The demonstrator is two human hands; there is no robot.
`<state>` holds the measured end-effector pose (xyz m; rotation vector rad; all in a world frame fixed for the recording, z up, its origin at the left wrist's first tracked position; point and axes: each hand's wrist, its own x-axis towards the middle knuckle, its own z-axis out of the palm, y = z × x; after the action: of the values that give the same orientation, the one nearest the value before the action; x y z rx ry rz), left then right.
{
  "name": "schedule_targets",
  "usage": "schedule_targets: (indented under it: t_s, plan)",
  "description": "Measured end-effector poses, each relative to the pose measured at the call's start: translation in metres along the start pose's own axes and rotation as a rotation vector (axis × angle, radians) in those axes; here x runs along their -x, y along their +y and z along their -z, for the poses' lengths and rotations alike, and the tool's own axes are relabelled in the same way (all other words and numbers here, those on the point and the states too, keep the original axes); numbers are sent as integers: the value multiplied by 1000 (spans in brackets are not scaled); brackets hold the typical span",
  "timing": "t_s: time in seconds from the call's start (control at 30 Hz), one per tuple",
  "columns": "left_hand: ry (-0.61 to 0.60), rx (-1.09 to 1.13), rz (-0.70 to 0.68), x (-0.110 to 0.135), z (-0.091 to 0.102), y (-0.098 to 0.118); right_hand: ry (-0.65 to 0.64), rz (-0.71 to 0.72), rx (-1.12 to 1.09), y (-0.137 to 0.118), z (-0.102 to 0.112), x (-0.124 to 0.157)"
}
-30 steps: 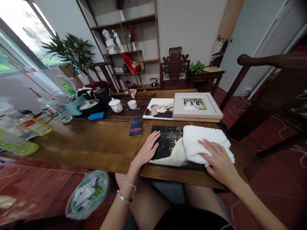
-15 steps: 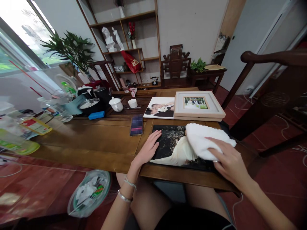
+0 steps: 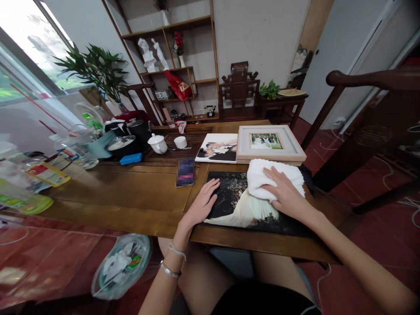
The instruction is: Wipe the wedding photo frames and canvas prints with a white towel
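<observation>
A dark photo print (image 3: 239, 203) lies flat on the wooden table (image 3: 131, 192) in front of me. My left hand (image 3: 201, 203) rests flat and open on the print's left edge. My right hand (image 3: 284, 194) presses a folded white cloth (image 3: 262, 177) onto the far right part of the print, fingers spread over the cloth. A light wooden framed picture (image 3: 271, 144) and an unframed photo print (image 3: 218, 148) lie just beyond.
A phone (image 3: 186, 171) lies left of the print. Teapot (image 3: 158, 143), white cup (image 3: 180, 141), black pots (image 3: 126, 142) and bottles crowd the table's left. A dark wooden chair (image 3: 361, 113) stands at right. A bin with rubbish (image 3: 121, 264) sits on the red floor.
My right hand has slid the white cloth from the print's near right side up to its far right part. The left hand has stayed put.
</observation>
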<state>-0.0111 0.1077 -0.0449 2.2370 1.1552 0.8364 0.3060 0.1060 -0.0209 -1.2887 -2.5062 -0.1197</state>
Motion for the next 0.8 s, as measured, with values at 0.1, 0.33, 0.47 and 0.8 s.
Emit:
schedule_targets:
  t_s: [0.1,0.33,0.47,0.8]
  plan:
    - [18,-10,-10,0,-1,-1,-69,26,-22,-20,5,9]
    - [9,-18,3,0,-1,0,-175,232,-189,-84,25,50]
    - [-8,-13,-8,1,0,-1,-113,64,-77,-33,18,29]
    - [5,-41,2,1,-3,0,-147,135,-120,-86,14,34]
